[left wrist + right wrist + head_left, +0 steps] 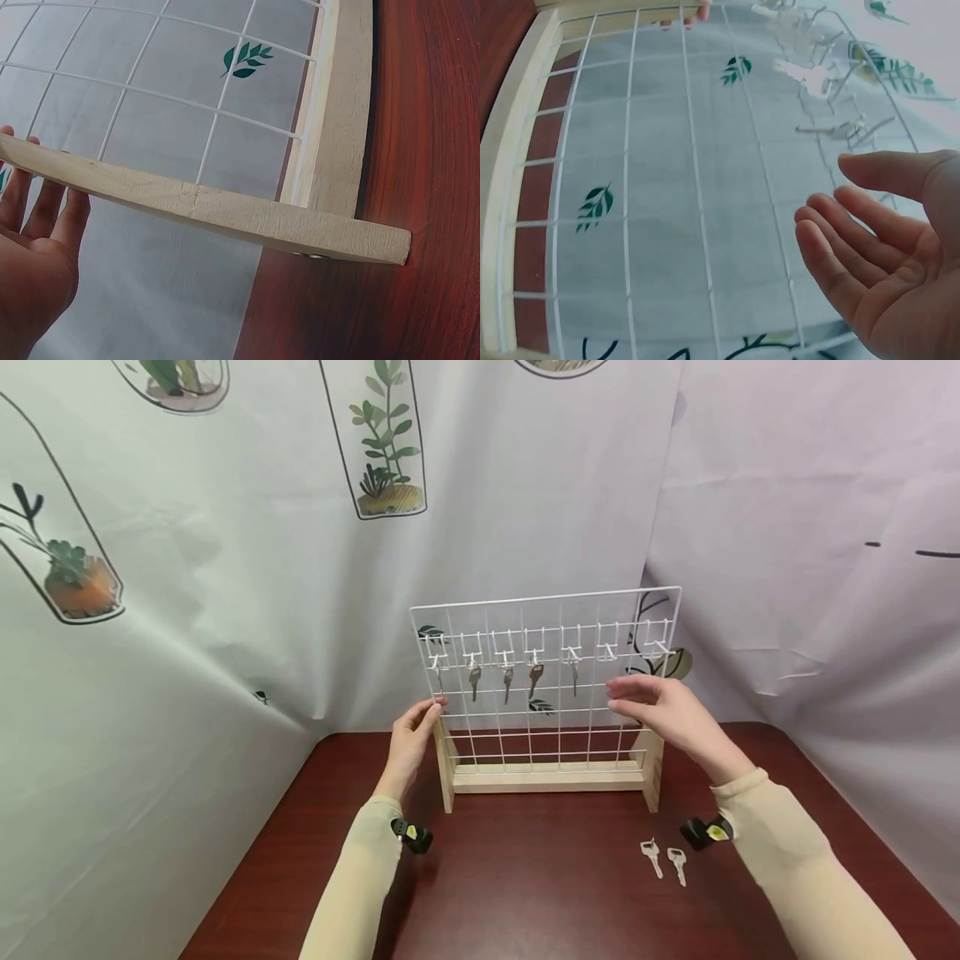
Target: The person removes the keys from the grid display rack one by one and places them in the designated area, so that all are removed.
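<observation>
A white wire-grid key rack (551, 783) with a wooden base stands upright on the table. My left hand (408, 739) holds the rack's left wooden post (202, 202) near its top, fingers wrapped behind it. Several keys hang from the hooks, among them a brown key (536, 680) near the middle and a silver key (575, 677) farther right. My right hand (667, 710), holding nothing, hovers before the grid's right part with fingers extended, just below and right of that silver key. The two rightmost hooks (608, 652) carry no key.
Two loose keys, one silver key (653, 858) and another key (678, 865), lie on the dark red table (525, 877) in front of the rack's right end. A pale cloth with plant prints (525, 543) hangs behind and at both sides.
</observation>
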The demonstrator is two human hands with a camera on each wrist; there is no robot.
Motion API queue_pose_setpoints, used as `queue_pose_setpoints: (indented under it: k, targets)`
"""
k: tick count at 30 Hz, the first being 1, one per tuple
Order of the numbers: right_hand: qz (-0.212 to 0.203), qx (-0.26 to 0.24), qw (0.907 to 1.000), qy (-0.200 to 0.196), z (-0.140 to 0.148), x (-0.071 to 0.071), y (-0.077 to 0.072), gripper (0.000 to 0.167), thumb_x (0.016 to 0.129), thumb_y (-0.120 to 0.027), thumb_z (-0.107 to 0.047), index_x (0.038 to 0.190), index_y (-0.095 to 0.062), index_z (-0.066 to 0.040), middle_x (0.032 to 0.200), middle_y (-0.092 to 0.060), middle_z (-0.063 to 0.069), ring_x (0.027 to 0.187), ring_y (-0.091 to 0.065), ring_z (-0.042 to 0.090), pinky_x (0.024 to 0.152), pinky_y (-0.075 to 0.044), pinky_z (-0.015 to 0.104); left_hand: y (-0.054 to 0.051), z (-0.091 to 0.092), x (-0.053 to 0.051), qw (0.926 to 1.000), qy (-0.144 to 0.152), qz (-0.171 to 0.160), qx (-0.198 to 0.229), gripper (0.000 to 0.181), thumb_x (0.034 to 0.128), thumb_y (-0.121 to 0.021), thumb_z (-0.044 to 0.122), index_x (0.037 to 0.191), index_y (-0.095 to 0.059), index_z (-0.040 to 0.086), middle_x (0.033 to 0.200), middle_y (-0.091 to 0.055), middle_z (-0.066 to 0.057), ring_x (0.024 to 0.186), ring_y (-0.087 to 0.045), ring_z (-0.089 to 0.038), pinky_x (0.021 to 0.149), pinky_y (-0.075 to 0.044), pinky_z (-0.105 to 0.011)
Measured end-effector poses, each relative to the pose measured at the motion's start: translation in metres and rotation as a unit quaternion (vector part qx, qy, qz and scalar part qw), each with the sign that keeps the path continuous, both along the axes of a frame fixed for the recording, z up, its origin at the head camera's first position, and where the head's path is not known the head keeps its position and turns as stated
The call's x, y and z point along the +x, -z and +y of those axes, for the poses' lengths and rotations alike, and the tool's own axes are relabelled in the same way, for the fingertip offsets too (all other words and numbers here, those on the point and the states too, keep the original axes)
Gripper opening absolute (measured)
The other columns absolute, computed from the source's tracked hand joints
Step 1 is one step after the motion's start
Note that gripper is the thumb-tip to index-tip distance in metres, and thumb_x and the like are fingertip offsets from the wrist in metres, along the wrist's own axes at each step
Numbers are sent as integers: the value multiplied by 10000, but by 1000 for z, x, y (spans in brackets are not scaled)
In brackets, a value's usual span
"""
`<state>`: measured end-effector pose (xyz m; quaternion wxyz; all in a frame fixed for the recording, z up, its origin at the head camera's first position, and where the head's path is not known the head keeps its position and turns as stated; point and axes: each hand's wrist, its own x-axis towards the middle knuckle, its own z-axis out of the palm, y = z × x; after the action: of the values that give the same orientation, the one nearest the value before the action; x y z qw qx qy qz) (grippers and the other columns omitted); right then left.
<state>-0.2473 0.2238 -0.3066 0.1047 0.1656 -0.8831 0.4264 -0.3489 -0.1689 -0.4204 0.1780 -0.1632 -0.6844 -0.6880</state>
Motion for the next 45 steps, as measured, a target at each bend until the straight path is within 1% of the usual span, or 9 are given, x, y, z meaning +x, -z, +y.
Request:
queue_pose_setpoints:
  k: [5,9,13,16,18,23,25,31,45]
  targets:
    - [126,-130,9998,5,-13,-5,-10,437,970,-700,-272,1330,-634,-34,1235,-694,165,1109,-674,286,851,-526,267,-1,1,1,9998,133,-126,70,337,1013,-636,178,1260,-660,-50,1272,-644,-255,1053,-656,-110,981,-457,-229]
    - [137,-254,9996,20,-21,-12,-12,463,975,-692,-272,1364,-605,-37,1288,-669,154,1147,-659,294,934,-519,427,-5,0,3,9995,235,-192,57,333,1019,-619,138,1273,-641,-76,1293,-629,-265,1090,-644,-156,985,-451,-227]
    - [53,-476,9988,28,-27,-18,-12,482,971,-697,-257,1384,-584,-34,1316,-652,154,1181,-637,307,962,-500,492,-18,2,15,9996,228,-186,-49,329,1018,-615,117,1263,-631,-102,1285,-631,-270,1083,-647,-155,969,-459,-228]
    - [-17,-670,9977,14,-32,-21,-12,505,963,-707,-272,1387,-580,-28,1315,-653,154,1195,-626,309,970,-494,490,-25,3,23,9997,161,-174,-89,321,1017,-618,118,1251,-638,-100,1270,-648,-247,1051,-652,-104,960,-464,-226]
    - [-90,-815,9966,-3,-35,-24,-10,525,960,-711,-282,1393,-573,-20,1324,-647,152,1200,-621,310,982,-490,483,-25,4,23,9997,121,-183,-82,316,1017,-618,124,1247,-644,-92,1261,-660,-227,1041,-649,-81,960,-464,-226]
    - [-231,-1201,9925,-3,-43,-28,-7,541,959,-713,-256,1402,-552,8,1332,-635,180,1152,-646,317,973,-515,407,-25,3,23,9996,200,-172,-26,322,1013,-629,134,1246,-650,-87,1266,-650,-249,1135,-637,-277,970,-463,-236]
    - [-237,-1321,9909,36,-46,-29,-7,544,952,-723,-255,1397,-555,9,1320,-641,181,1119,-661,309,938,-536,354,-25,3,23,9996,208,-173,-40,322,1011,-632,136,1245,-652,-85,1273,-643,-259,1145,-631,-297,973,-462,-235]
    - [-242,-1500,9883,162,-52,-29,-6,576,940,-733,-325,1404,-563,-29,1293,-662,156,1035,-695,250,884,-548,280,-24,4,23,9998,212,-64,30,317,1015,-619,106,1242,-636,-113,1277,-623,-295,1010,-664,-72,972,-463,-232]
    - [-248,-1940,9807,66,-52,-25,-5,448,980,-685,-265,1354,-607,-30,1303,-655,171,998,-721,305,945,-532,353,-24,4,22,9996,224,-140,75,332,1010,-622,93,1247,-616,-140,1298,-591,-330,1016,-650,-46,950,-471,-212]
